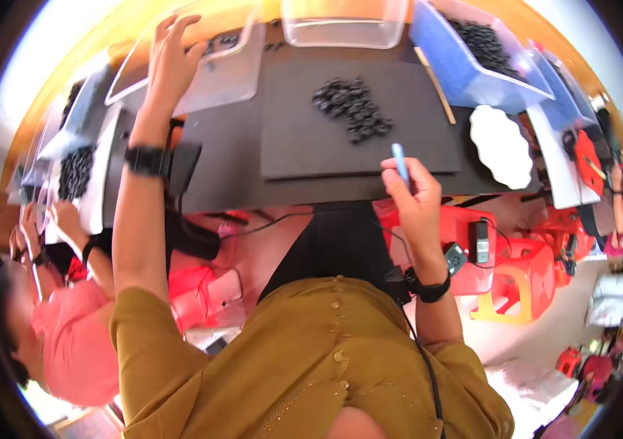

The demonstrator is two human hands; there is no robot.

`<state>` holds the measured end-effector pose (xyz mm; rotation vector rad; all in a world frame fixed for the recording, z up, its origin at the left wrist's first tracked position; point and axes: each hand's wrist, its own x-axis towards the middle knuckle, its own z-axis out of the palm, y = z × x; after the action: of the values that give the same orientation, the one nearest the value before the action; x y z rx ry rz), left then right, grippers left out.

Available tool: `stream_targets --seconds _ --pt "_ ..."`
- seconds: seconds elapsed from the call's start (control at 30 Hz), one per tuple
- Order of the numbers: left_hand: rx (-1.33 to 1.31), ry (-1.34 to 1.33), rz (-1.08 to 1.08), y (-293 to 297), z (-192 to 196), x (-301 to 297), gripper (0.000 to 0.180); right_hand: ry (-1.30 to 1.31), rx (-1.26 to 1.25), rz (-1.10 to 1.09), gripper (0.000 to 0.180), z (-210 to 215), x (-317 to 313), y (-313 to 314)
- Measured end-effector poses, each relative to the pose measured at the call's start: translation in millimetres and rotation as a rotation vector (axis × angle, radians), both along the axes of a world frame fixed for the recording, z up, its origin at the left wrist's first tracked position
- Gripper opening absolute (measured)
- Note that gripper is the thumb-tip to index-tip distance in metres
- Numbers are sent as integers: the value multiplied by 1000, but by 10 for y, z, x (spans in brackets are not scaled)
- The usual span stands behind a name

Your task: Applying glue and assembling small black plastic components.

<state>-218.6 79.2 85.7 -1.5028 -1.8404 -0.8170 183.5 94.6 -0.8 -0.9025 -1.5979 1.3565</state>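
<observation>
- At the far left of the counter (238, 186), the left hand (171, 55) is stretched well forward on a raised forearm, fingers spread and released, laid on the rim of a clear plastic tray (216, 69); nothing is gripped by it.
- A black wristband (145, 159) is worn on that arm.
- Near the counter's front edge, the right hand (415, 192) is held up with its fingers clenched around a thin light-blue stick (400, 162), which points upward.
- A dark foam mat (304, 139) is spread over the middle of the counter; a loose heap of small black parts (352, 110) lies on it, well apart from both hands, with bare mat left around it.
- A few black parts are seen in the clear tray.
- An empty-looking clear tub (344, 29) stands at the far edge.
- A blue bin (450, 66) at the right is filled with more black parts.
- A white scalloped plate (501, 146) lies at the counter's right edge.
- Beside the left edge, another person's pink sleeve (77, 329) is seen.
</observation>
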Motion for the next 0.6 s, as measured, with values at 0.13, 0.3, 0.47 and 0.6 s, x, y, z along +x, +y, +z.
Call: stream_targets --seconds 0.13,0.3,0.47,0.6 --pt "-45 -35 -413 -74 -38 1196 19 -2 161 -12 11 -114 -17 218" --pt "-408 -332 -643 56 -565 1948 16 -52 151 -14 13 -129 -103 299" --pt "-531 -334 -594 216 -760 1997 23 -145 192 3 19 -49 -87 281" --pt "-559 -426 -622 211 -738 1899 21 -131 184 12 20 -86 -93 300"
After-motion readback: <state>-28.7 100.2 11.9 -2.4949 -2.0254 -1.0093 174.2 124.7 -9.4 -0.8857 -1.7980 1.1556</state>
